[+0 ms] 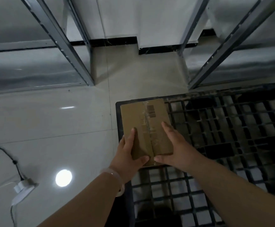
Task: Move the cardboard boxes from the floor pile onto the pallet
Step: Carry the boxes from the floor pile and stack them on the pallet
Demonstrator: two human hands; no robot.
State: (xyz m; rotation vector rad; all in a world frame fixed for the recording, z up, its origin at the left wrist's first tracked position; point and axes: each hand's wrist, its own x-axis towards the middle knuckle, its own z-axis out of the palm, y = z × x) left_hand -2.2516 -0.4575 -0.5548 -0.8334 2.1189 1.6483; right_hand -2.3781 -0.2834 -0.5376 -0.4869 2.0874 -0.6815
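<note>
Gripping the cardboard box (145, 126) with both hands, left hand (130, 154) and right hand (177, 148) on its near end, over the black pallet (223, 128) corner.

Dark printed marks on the cardboard box (145, 126) (taped top) seem too blurred to read.

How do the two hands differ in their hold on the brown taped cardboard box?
The left hand grips the brown taped cardboard box at its near left corner, while the right hand lies along its right side. The left wrist wears a pale bangle; the right is bare. Both thumbs press the near edge over the black plastic grid pallet.
</note>
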